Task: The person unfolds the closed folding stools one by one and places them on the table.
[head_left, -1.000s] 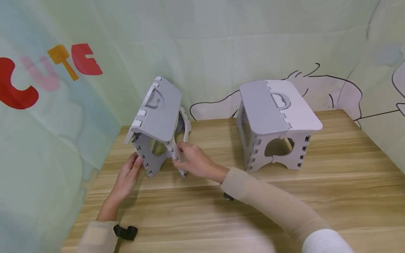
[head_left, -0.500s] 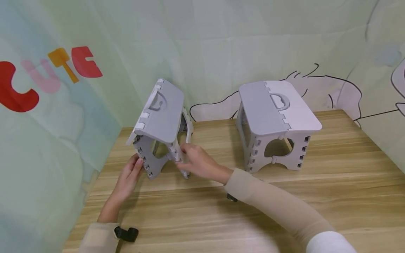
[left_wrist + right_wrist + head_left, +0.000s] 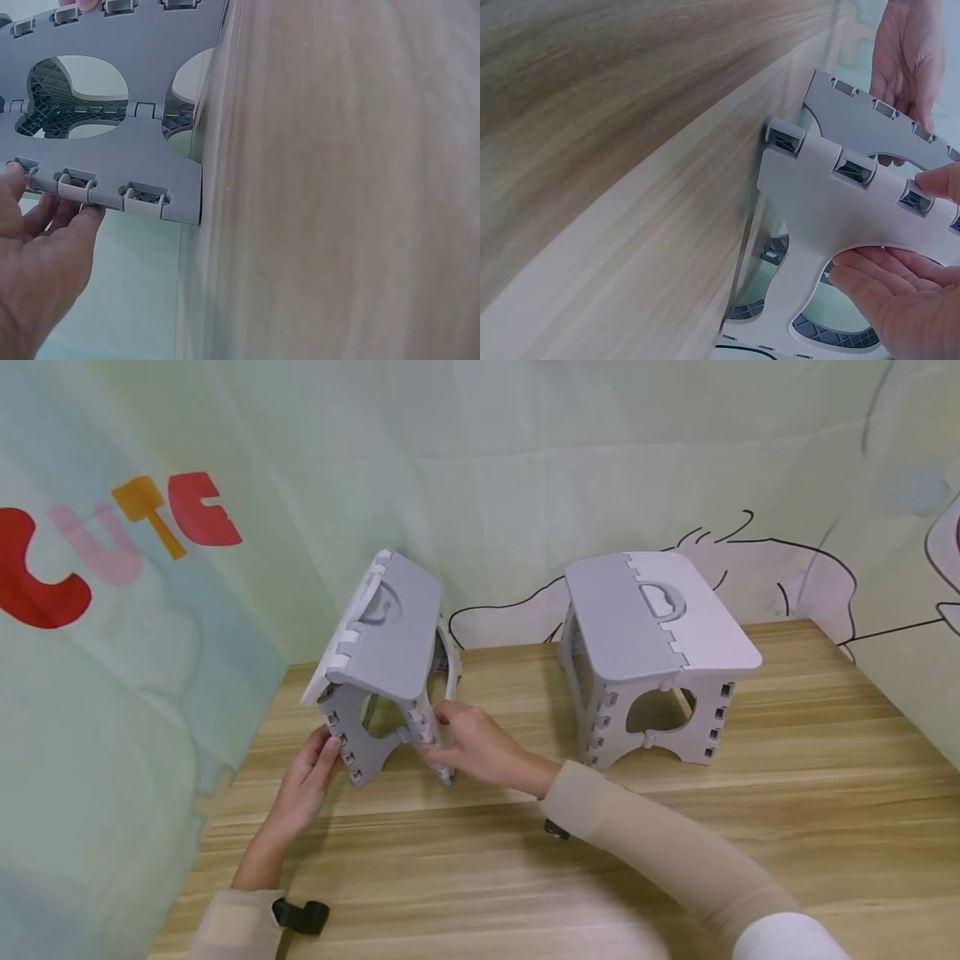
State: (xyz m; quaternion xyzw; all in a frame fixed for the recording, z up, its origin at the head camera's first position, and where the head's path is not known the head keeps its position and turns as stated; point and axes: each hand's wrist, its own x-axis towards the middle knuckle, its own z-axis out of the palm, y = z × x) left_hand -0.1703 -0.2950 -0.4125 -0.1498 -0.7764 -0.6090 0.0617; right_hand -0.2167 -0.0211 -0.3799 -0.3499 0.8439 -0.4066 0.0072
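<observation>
A grey and white folding stool (image 3: 412, 639) stands half unfolded at the left, its top bent down along the middle seam. My left hand (image 3: 302, 785) grips the outer edge of its left leg panel; in the left wrist view the thumb is on the near face and the fingers (image 3: 91, 217) are at the hinged edge. My right hand (image 3: 480, 747) holds the white right leg panel (image 3: 810, 172), fingers through its cut-out and thumb over the hinged edge. The grey front panel (image 3: 157, 142) between them is folded partly inward.
A second folding stool (image 3: 660, 610), fully unfolded and upright, stands to the right on the wooden table (image 3: 480, 868). Behind and to the left hangs a printed cloth (image 3: 480, 485) with coloured letters. The table's back edge runs close behind both stools.
My right hand has moved slightly right with the right leg panel, and the stool spreads a little wider. Its top has shifted slightly right, while my left hand stays nearly in place.
</observation>
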